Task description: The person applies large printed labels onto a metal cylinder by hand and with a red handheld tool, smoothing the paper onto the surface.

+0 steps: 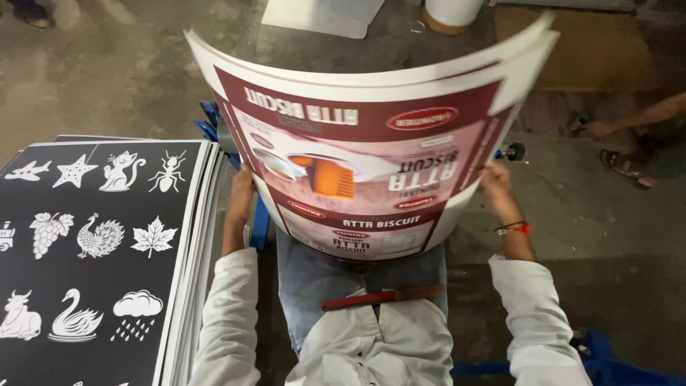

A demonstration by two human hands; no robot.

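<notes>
Head view: left hand (241, 187) and right hand (495, 179) are each gripping a side edge of the stack of printed carton sheets (357, 164), bowing it up over the lap. Stack is lifted, not yet set anywhere. Pile of black picture sheets (93, 236) is crowding the left edge; concrete floor (607, 236) is offering room right. Red-handled tool (382, 295) is lying across the lap.
</notes>
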